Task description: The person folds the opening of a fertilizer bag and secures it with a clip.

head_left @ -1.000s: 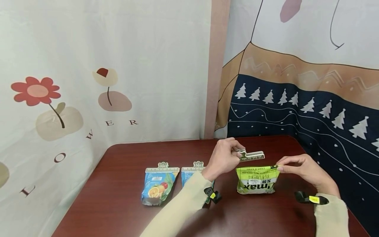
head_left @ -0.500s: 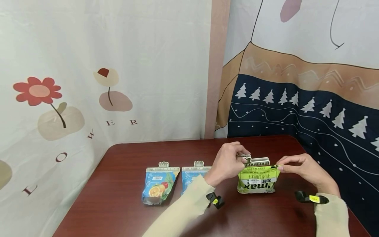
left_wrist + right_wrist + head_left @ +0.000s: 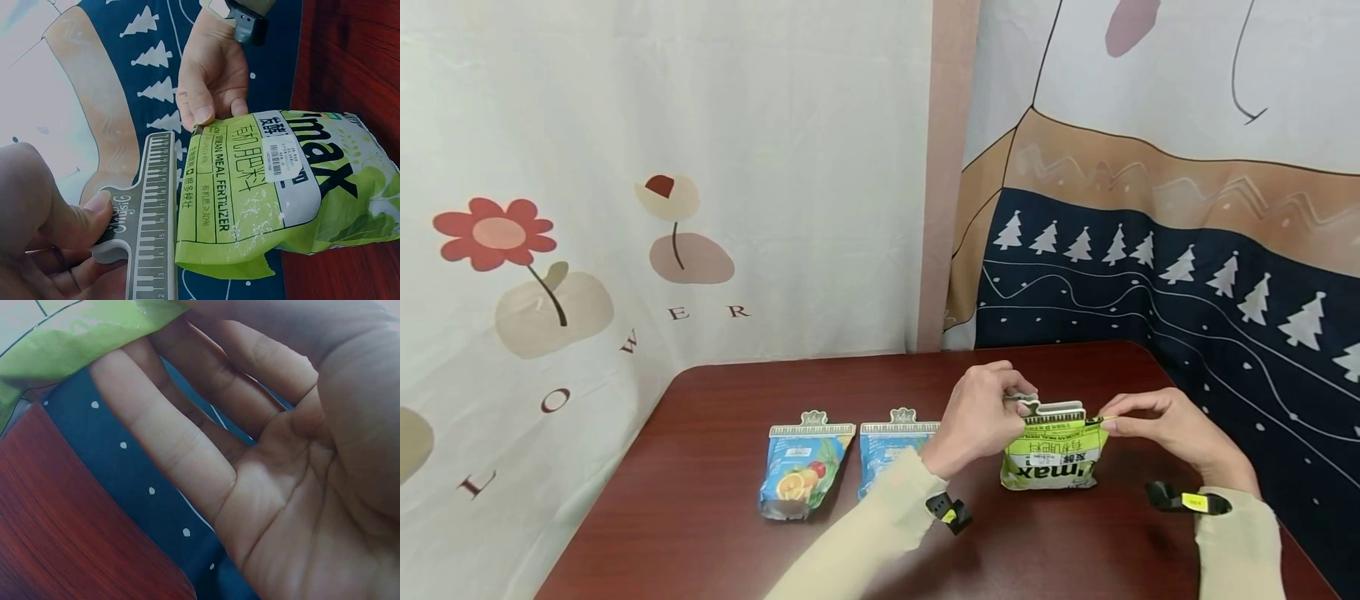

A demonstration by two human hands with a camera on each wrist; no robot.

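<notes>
My left hand [image 3: 976, 417] pinches the handle of a clip [image 3: 153, 219], which is printed with piano keys and the word "Music". The long edge of the clip lies right along the top edge of a green bag of fertilizer [image 3: 1051, 458]; whether it is around that edge, I cannot tell. The bag stands upright on the table, its dark lettering facing me. At its top right corner, my right hand [image 3: 1176, 433] pinches the green film [image 3: 94, 328] between thumb and forefinger. The other right fingers are extended behind, as the right wrist view shows.
Two blue bags, the left one [image 3: 801, 475] and one partly behind my left arm [image 3: 880, 454], stand to the left with similar piano-key clips on their tops. The dark red table [image 3: 700, 492] ends at a patterned curtain [image 3: 812, 208] behind.
My left hand has lowered the clip and moved it slightly right, from above the green bag down to its top edge. My right hand has stayed at the corner.
</notes>
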